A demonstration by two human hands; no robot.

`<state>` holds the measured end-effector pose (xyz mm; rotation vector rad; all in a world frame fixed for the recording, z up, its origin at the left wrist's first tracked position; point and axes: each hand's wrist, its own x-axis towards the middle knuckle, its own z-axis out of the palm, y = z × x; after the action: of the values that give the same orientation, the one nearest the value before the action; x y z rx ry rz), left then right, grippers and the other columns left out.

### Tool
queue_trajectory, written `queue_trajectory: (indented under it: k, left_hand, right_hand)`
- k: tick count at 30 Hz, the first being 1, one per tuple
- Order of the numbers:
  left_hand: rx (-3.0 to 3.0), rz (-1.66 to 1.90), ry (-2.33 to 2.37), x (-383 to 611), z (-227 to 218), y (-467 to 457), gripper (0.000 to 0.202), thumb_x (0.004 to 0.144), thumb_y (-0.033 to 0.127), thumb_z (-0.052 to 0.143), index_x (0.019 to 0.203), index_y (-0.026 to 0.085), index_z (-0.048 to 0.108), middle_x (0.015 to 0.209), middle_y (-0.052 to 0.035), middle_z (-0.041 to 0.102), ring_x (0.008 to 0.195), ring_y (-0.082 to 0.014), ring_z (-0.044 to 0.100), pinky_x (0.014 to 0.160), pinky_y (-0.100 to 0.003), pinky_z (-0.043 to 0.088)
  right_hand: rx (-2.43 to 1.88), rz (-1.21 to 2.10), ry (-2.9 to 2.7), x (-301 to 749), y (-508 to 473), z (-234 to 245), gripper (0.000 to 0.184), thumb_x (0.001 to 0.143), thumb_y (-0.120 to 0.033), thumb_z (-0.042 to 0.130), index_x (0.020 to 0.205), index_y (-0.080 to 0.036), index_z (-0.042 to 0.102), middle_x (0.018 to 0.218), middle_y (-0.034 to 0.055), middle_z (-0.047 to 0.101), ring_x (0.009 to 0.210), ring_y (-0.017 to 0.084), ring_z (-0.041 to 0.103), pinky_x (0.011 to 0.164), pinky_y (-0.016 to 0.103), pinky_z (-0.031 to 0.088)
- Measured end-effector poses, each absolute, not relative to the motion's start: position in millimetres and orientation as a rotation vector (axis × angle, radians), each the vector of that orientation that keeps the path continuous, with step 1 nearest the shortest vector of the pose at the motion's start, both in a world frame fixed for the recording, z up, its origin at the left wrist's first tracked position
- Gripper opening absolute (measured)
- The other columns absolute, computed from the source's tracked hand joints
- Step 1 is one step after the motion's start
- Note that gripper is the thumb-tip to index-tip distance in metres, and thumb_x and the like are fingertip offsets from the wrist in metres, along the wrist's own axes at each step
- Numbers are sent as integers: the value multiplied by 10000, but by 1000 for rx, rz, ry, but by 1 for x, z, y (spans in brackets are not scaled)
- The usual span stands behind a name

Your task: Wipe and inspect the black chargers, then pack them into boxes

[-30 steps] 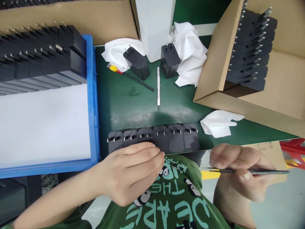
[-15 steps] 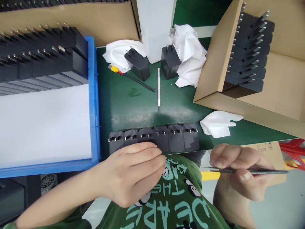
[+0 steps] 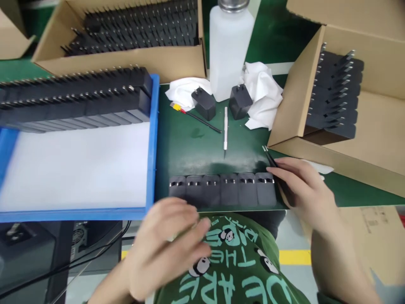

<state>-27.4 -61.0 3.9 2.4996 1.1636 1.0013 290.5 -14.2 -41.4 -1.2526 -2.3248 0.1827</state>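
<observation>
Several black power adapters (image 3: 229, 192) stand in a row along the front edge of the green table, metal prongs up. My right hand (image 3: 308, 188), at the right end of this row, is closed on dark tweezers (image 3: 269, 158), whose two silver tips point up and left. My left hand (image 3: 167, 247), blurred, hovers in front of the row's left end. Its fingers are stretched and apart, and I see nothing held. Beyond the row lies a silver craft knife (image 3: 225, 126). Near it is a short black cable (image 3: 202, 121) with a yellow-and-red end.
A blue tray (image 3: 152, 147) with rows of adapters stands at left. Cardboard boxes holding more adapters stand at the back left (image 3: 126, 61) and right (image 3: 286, 109). Two loose adapters (image 3: 204, 103) (image 3: 240, 101), a white bottle (image 3: 229, 50) and crumpled white cloths (image 3: 262, 95) are at the back.
My right hand has brought the tweezers from before the table edge up to the row's right end, tips now upward. My left hand has drawn back from the row. The view has shifted.
</observation>
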Motion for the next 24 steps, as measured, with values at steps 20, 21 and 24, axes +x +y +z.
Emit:
queue_trajectory:
  k: [20, 21, 24]
  left_hand:
    - [2899, 156, 1343, -7, -4, -12, 673, 786, 644, 669, 1213, 132, 571, 948, -86, 671, 767, -281, 645, 590, -402, 523]
    - [2910, 173, 1336, -8, -6, -11, 627, 805, 646, 644, 1156, 129, 595, 868, -69, 662, 691, -261, 630, 551, -389, 503]
    - [2868, 372, 1308, -16, -8, -11, 603, 818, 657, 620, 1083, 116, 612, 787, -64, 651, 665, -251, 629, 561, -372, 490]
  right_hand:
    - [-1518, 104, -2107, 293, -38, -77, 442, 934, -131, 545, 1360, -243, 573, 1357, 70, 616, 1294, 285, 558, 1111, 494, 456]
    - [-1542, 133, -2056, 293, -40, -78, 419, 944, -123, 512, 1333, -251, 599, 1340, 58, 630, 1288, 277, 565, 1123, 490, 451]
    - [-1656, 132, -1766, 292, -49, -77, 388, 966, -180, 471, 1307, -290, 621, 1300, 52, 656, 1202, 305, 628, 1060, 532, 505]
